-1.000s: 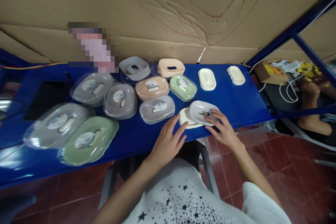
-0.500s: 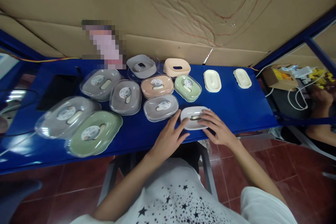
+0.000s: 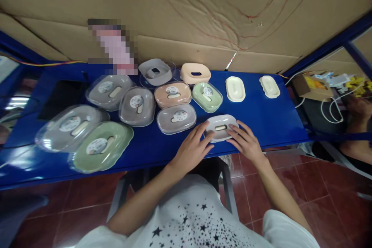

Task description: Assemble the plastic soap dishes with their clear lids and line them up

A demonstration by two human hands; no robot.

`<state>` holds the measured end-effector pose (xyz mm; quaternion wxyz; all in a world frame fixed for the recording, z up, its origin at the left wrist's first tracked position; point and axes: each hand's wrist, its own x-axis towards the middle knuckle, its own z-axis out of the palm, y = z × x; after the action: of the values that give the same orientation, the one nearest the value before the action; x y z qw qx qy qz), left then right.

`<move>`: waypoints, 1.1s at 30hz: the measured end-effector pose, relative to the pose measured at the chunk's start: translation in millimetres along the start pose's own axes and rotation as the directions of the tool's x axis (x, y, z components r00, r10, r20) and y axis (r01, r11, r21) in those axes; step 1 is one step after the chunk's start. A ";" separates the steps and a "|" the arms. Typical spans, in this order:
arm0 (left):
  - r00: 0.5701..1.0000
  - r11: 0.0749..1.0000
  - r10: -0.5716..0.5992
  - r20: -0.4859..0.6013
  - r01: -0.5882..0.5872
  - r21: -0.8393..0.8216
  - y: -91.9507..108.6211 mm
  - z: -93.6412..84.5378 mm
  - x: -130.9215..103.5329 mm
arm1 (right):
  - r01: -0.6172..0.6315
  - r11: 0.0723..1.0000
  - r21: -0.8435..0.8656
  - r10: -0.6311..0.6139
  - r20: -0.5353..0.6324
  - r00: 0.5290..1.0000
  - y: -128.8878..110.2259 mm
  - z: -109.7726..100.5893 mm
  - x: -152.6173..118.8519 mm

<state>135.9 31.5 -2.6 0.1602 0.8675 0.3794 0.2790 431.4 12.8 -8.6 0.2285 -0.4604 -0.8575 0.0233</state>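
Both hands are on the pale soap dish [image 3: 220, 127] at the desk's [image 3: 270, 120] near edge, left hand [image 3: 190, 150] with fingers spread along its left rim, right hand [image 3: 245, 142] pressing open on its right side. Left of the dish sit eight lidded boxes [image 3: 176, 118] (labels on, apparently finished), while beyond it two cream trays [image 3: 235, 88] and two open bases [image 3: 195, 73] look untouched. Bare blue desk opens to the dish's right, though the edge lies just under the wrists.

blue table [image 3: 261, 116] (soap boxes [image 3: 176, 118] atop)

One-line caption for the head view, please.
Left hand and right hand press on a white soap dish at the blue table's front edge.
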 end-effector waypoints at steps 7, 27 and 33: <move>1.000 0.998 -0.017 -0.006 0.017 0.067 -7.1 -1.8 -8.9 | 0.042 0.997 -0.063 -0.039 0.045 0.998 -15.0 -0.2 1.1; 0.965 0.978 -0.208 -0.161 0.211 0.004 -27.7 -36.9 -113.3 | 0.154 0.981 -0.119 -0.112 0.299 0.948 -16.3 74.6 361.8; 0.962 0.987 -0.159 -0.221 0.163 0.001 -32.3 -36.4 -108.5 | 0.113 0.992 0.059 -0.124 0.239 0.963 11.8 72.7 366.6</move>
<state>35.1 -25.9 -28.9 0.1312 0.7990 0.4667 0.3558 237.7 325.3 59.3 0.1337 -0.3968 -0.9041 0.0850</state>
